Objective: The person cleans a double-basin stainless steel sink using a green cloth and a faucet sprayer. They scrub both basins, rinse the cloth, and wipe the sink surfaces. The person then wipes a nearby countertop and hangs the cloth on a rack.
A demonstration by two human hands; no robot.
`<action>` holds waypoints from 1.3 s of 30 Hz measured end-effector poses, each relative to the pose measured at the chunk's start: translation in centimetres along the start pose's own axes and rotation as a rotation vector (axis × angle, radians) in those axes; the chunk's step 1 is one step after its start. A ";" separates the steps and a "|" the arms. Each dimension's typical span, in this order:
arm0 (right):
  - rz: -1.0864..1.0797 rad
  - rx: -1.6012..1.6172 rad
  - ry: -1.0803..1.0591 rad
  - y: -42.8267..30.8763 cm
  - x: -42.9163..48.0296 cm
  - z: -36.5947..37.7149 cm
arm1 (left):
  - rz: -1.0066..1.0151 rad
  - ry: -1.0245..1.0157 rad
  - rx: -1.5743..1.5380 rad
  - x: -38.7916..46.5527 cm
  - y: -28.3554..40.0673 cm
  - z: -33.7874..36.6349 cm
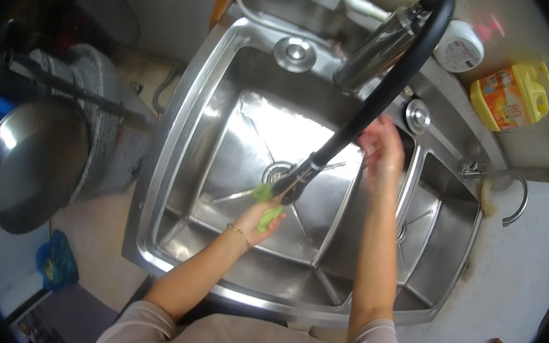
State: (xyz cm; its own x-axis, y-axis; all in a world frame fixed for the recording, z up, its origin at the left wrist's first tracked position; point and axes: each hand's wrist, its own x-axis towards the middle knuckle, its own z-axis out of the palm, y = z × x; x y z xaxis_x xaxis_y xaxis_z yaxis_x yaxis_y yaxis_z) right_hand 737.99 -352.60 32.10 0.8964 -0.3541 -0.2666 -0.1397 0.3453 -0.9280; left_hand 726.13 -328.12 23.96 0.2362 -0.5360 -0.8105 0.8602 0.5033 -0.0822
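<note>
My left hand (255, 221), with a beaded bracelet on the wrist, is closed around a light-green limp thing (270, 216); whether it is leaf or cloth I cannot tell. It is right by the spray head (289, 188) of a black-hosed faucet (374, 54), above the drain (278, 173) of the large stainless steel sink basin (321, 226). Blurred, my right hand (385, 145) is raised at the basin's right side, close to the black hose (382, 100). The hose covers part of its fingers, and nothing shows in it.
A smaller basin (420, 237) adjoins on the right, with a thin curved tap (517, 197) beyond. Behind stand a white pump bottle (460, 48) and a yellow detergent jug (508, 98). Leftward are a metal pan (34, 166) and a blue plastic bag (58, 259).
</note>
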 end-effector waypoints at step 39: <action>0.681 -0.156 0.164 18.8 -14.0 -0.8 | 0.576 0.290 1.943 1.4 -4.2 -1.3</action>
State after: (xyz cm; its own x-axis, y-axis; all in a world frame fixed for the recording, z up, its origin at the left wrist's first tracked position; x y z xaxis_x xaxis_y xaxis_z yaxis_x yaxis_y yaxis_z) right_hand 722.47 -341.79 18.18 0.5155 -0.2347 -0.8241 -0.7151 0.4121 -0.5646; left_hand 722.24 -330.16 22.39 0.7048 -0.4125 -0.5771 0.0253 -0.7984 0.6016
